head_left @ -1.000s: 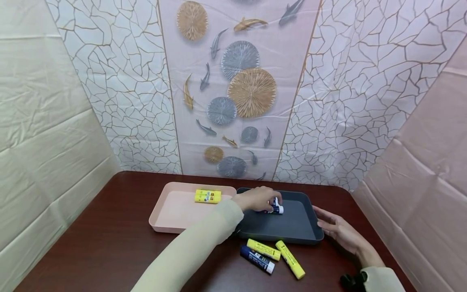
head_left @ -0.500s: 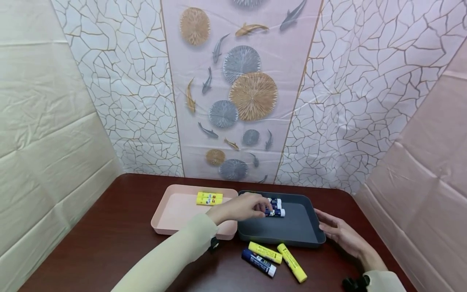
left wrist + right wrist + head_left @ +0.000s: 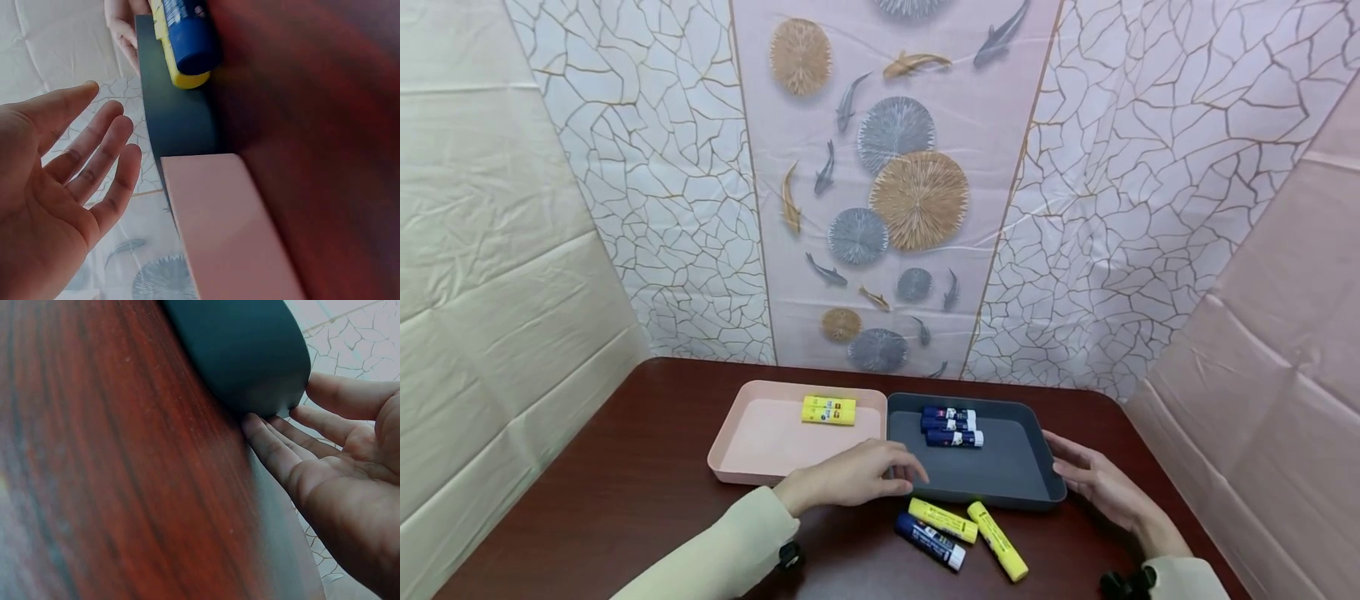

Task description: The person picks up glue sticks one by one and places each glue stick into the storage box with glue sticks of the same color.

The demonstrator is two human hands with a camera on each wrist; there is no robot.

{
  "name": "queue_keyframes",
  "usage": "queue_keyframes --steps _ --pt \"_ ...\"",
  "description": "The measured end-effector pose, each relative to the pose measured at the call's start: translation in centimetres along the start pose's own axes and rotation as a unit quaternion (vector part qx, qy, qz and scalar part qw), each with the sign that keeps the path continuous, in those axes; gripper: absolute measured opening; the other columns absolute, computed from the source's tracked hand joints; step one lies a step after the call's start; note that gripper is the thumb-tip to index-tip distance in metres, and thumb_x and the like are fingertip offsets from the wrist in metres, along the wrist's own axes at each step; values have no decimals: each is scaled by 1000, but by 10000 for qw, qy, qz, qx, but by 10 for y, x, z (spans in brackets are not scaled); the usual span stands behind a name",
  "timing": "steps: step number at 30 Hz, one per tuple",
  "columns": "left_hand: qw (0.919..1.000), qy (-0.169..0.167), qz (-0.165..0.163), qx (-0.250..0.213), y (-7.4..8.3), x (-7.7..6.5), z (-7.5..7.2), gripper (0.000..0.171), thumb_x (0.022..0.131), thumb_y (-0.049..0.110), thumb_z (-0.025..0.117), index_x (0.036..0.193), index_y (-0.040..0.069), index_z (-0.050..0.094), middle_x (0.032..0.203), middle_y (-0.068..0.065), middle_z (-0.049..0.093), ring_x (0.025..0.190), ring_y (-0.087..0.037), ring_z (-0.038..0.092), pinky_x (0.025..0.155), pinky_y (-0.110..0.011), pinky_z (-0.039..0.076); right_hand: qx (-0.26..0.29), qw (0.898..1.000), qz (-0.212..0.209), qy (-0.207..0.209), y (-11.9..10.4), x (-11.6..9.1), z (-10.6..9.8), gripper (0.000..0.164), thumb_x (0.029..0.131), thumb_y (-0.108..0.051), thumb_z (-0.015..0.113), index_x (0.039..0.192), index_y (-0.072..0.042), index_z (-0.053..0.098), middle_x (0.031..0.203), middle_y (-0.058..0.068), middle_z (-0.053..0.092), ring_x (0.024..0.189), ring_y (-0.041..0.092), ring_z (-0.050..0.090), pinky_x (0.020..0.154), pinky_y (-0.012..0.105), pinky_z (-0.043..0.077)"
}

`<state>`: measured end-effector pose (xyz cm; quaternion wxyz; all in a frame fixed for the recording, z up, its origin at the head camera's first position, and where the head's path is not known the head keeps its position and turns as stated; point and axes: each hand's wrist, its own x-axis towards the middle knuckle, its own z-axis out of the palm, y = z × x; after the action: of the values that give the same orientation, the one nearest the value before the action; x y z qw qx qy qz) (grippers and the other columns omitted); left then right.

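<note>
My left hand (image 3: pixel 861 475) hangs above the front edges of the trays, near where they meet. It holds nothing, and its fingers are loosely bent and spread in the left wrist view (image 3: pixel 75 181). Just right of it on the table lie a navy glue stick (image 3: pixel 929 542) with a white cap, a yellow glue stick (image 3: pixel 943 521) and a second yellow glue stick (image 3: pixel 997 542). With its fairly straight fingertips, my right hand (image 3: pixel 1101 483) touches the right end of the dark grey tray (image 3: pixel 1000 475). Three navy glue sticks (image 3: pixel 953 438) lie side by side in that tray.
Left of the dark tray and against it stands a pink tray (image 3: pixel 752 433), holding two yellow glue sticks (image 3: pixel 828 414) near its back right. Both sit on a dark red-brown table (image 3: pixel 587 483). Cloth-covered walls (image 3: pixel 1075 250) enclose the table's back and sides.
My left hand has let go of a navy glue stick in the dark tray, then drawn back toward the front left, uncovering the navy row. My right hand stays at the tray's end.
</note>
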<state>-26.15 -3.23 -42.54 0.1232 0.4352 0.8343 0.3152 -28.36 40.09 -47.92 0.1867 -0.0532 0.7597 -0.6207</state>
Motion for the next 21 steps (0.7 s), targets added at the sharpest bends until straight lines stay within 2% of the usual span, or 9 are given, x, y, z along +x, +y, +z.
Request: queue_keyframes --steps 6,10,21 --pt "9998 100 27 189 -2 -11 10 24 107 20 61 127 22 74 109 12 64 92 1 57 84 -22 51 -38 10000 26 35 -3 0 2 75 108 -22 58 167 -6 14 171 23 13 128 2 53 100 22 49" --pt "9994 80 185 268 1 -14 21 25 107 20 61 129 23 73 116 9 65 99 2 58 90 -22 51 -38 10000 8 32 -2 0 1 75 108 -22 58 167 -7 14 171 22 13 130 3 53 100 22 49" --pt "9938 -113 409 1028 13 -18 37 27 105 26 65 131 26 71 128 12 63 121 -2 55 102 -26 48 -46 10000 -51 -23 0 1 1 75 108 -21 57 167 -5 12 170 25 12 125 -1 55 99 22 50"
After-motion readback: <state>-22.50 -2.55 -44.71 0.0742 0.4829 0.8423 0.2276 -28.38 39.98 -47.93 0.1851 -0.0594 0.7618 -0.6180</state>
